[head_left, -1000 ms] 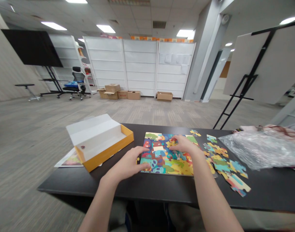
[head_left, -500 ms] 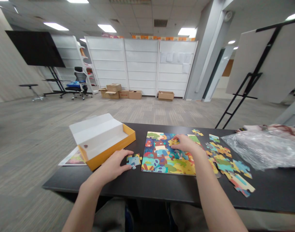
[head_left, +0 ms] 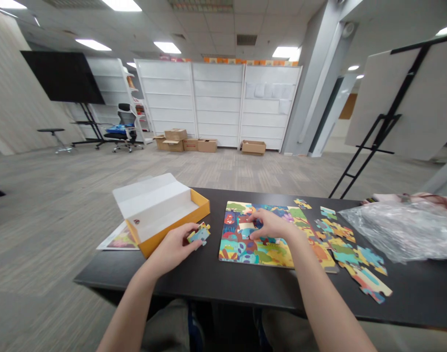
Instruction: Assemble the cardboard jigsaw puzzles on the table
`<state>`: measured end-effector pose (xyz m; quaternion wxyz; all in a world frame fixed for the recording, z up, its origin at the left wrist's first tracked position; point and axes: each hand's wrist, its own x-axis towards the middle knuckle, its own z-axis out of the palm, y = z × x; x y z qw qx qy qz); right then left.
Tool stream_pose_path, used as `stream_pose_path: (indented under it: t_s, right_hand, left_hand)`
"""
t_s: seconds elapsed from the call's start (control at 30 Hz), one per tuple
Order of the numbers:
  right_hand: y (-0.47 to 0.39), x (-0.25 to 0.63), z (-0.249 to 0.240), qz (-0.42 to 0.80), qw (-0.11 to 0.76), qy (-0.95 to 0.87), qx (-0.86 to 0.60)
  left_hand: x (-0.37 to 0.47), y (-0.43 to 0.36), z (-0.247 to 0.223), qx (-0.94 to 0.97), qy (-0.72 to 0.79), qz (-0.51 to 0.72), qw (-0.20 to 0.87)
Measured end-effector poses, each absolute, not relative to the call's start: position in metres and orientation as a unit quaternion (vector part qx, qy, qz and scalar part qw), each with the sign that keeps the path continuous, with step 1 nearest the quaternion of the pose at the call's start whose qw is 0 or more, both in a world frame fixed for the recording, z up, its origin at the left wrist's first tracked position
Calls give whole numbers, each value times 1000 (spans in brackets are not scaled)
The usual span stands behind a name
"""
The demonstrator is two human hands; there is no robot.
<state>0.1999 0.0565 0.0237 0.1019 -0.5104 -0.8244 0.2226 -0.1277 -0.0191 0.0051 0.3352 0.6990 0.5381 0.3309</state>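
My left hand [head_left: 174, 250] grips a puzzle piece [head_left: 198, 234] between thumb and fingers, just beside the open box [head_left: 174, 232] and left of the puzzle [head_left: 270, 255]. The piece is pale blue over most of its face, with yellow along the far edge and rounded knobs sticking out from its sides. I have it tilted; I can't tell whether its lower edge touches the table [head_left: 208, 281].

My right hand [head_left: 272, 226] is over the puzzle, thumb and fingers spread apart with nothing visible between them. Whether the fingertips touch the surface I can't make out.

The puzzle lies flat on the black table in front of me, a bright rectangle crowded with cartoon shapes. Its left side has a red figure in a dark rounded patch, and near my right fingertips there's brown, a cream patch and some blue. Green and yellow run along the near edge, blue-purple leaf shapes sit toward the near left, and orange shows on the right. A bare grey strip shows at the near right corner. My forearm hides part of it.

Right of it lies a scatter of loose pieces [head_left: 343, 251] in yellow, teal, orange and cream, some overlapping or joined. Beyond them is a clear plastic bag [head_left: 402, 230].
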Motion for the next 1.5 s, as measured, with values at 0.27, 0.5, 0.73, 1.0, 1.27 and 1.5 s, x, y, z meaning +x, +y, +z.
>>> stream_pose_path:
  t_s: [0.27,0.5,0.73,1.0,1.27,1.5]
  right_hand:
    - [57,197,23,240,148,-801,-528]
    - [54,205,30,332,273,-760,-488]
    - [34,217,55,301,432,-702,-479]
    - [17,207,36,447,539,-566,-435]
    - [13,206,34,473,575,-520,-418]
    - [5,212,48,411,567,-556,-448]
  left_hand:
    - [-81,-18,25,550,472,499,474]
    - [-44,-11,30,517,415,520,538]
    - [-19,-8,34,488,402,516,578]
    - [-4,-7,24,517,392,497,575]
    - [-3,-9,15,516,407,473,587]
    - [5,-7,14,461,383,504,622]
